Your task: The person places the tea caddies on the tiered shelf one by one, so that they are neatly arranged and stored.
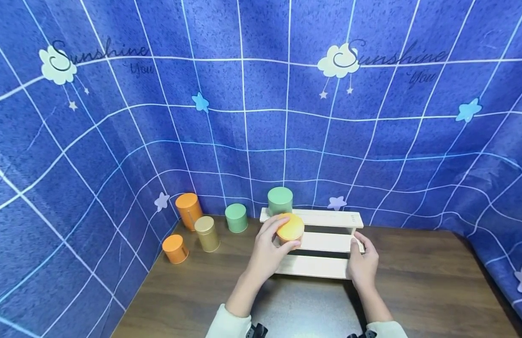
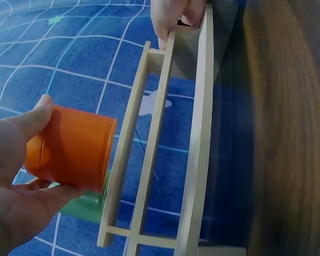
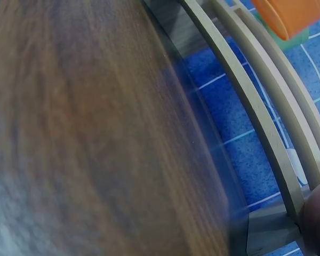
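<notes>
A small orange canister (image 1: 291, 229) is held in my left hand (image 1: 264, 251), thumb and fingers on opposite sides of it, in front of the rack's left part. The white three-tier rack (image 1: 328, 267) stands on the table, and my right hand (image 1: 364, 262) grips its right end. On the left of the top tier sits a green canister (image 1: 280, 201). From the left wrist, the orange canister (image 2: 77, 149) appears beside the top rail, overlapping the green canister (image 2: 84, 207). Only part of my right hand (image 3: 319, 216) shows at the right wrist view's edge.
Left of the rack, on the brown wooden table (image 1: 430, 277), stand another green canister (image 1: 237, 218), a gold canister (image 1: 207, 234), a tall orange canister (image 1: 189, 211) and a short orange one (image 1: 175, 249). A blue gridded curtain (image 1: 265, 126) rises behind.
</notes>
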A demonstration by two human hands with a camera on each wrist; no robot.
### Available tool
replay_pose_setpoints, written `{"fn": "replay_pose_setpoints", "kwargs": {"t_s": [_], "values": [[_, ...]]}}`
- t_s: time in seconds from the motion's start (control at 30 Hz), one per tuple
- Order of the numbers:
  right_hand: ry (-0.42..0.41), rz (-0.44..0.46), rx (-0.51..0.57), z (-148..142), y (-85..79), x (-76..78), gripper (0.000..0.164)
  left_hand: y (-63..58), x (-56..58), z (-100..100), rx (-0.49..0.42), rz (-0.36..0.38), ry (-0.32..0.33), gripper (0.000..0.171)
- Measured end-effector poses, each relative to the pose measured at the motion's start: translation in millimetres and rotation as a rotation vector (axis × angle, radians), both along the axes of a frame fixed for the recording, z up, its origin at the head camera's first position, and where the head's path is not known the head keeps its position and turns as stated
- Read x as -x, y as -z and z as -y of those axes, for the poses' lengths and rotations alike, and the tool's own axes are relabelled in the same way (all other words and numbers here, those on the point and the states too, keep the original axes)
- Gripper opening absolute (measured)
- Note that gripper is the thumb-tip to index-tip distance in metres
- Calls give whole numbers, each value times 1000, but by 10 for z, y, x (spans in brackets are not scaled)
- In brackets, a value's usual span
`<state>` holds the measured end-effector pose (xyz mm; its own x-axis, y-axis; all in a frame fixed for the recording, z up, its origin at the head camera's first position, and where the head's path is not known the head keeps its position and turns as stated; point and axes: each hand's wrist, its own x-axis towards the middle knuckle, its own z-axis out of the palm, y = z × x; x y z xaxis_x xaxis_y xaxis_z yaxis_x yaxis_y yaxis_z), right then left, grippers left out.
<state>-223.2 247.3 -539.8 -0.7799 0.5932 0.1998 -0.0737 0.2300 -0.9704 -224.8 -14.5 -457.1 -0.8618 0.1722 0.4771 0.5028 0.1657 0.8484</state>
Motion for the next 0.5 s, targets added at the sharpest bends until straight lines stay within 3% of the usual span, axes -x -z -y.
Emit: {"fn": "replay_pose_setpoints", "kwargs": {"t_s": [0.5], "values": [[21,14,-11,18,-3,9,33,-17,60,-130,38,-14,-2,63]]}}
